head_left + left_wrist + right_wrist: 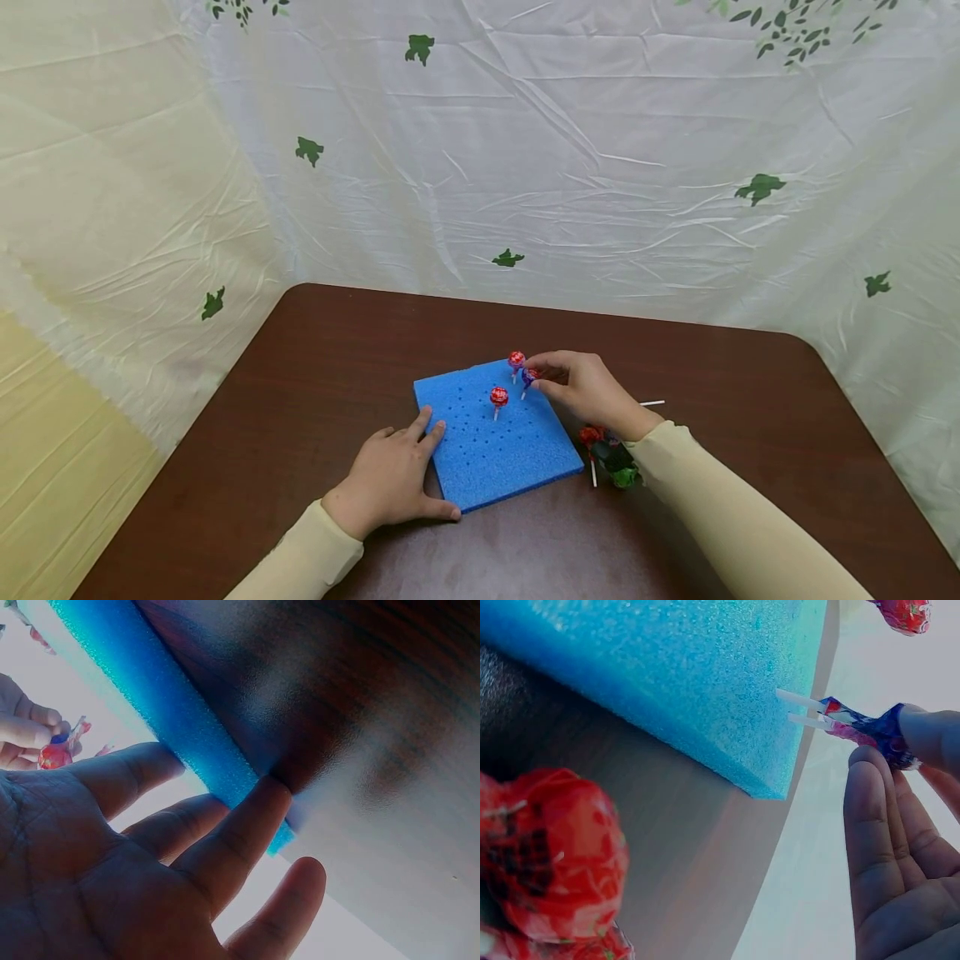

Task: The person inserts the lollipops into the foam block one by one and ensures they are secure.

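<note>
A blue foam board [510, 479] dotted with small holes lies on the table. My left hand [393, 475] rests along its left edge with fingers spread, touching the board's side in the left wrist view. At the board's back right, my right hand [588, 392] pinches a blue-wrapped lollipop [889, 731] by its head, its white stick pointing down at the foam. Whether the tip is inside a hole cannot be told. Two red-wrapped lollipops stand upright in the board: one [516, 360] just left of the pinched one, the other [498, 397] nearer the middle.
Right of the board, beside my right forearm, lies a pile of loose lollipops [622, 477] in red, green and dark wrappers, partly hidden by the sleeve. A white stick [652, 403] pokes out behind the wrist. White cloth [570, 192] hangs behind the brown table [345, 358].
</note>
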### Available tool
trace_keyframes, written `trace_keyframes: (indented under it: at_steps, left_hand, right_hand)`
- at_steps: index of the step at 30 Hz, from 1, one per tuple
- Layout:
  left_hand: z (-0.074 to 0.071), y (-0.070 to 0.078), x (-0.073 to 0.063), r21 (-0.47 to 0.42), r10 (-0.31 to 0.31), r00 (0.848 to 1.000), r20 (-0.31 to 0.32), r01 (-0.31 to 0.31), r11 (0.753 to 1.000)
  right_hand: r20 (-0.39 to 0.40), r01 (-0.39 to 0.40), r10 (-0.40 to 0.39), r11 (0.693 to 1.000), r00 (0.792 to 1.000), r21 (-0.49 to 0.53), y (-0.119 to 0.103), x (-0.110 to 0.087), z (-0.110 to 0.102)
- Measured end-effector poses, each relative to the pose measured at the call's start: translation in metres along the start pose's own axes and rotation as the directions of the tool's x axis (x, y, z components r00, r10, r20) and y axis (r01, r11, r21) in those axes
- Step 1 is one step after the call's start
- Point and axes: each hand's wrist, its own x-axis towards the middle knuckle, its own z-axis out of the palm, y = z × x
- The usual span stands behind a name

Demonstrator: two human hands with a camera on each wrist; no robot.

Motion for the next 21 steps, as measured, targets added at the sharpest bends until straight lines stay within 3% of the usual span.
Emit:
trace_keyframes:
  at_steps: [21]
  left_hand:
    - [0.0012,-0.0006,-0.0009,-0.001,0.004,1.000,-0.009,-0.004,1.000]
  right_hand:
    - [-0.013,0.024,-0.024,0.998,1.000,-0.055,-0.0017,0.0006,0.0032]
